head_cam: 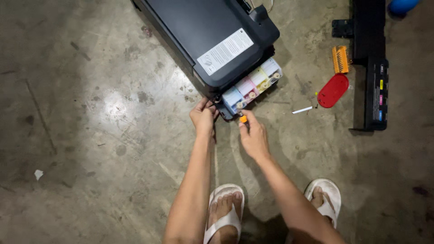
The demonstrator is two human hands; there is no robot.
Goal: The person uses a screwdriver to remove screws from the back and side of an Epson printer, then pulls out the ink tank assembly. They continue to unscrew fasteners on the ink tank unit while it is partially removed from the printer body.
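Black printer (212,36) on concrete floor (90,135), ink tank unit (251,86) exposed with cover panel (375,77) already off (lying well apart); left hand (203,116) grips the tank's corner, right hand (253,135) pinches an orange cap (243,119) beside the nearest tank, refitting apparently outstanding.

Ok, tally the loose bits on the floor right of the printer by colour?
Red: 1, an oval lid
Orange: 1, a ribbed comb-like piece
White: 1, a thin strip
Black: 1, a long cover panel
Total: 4
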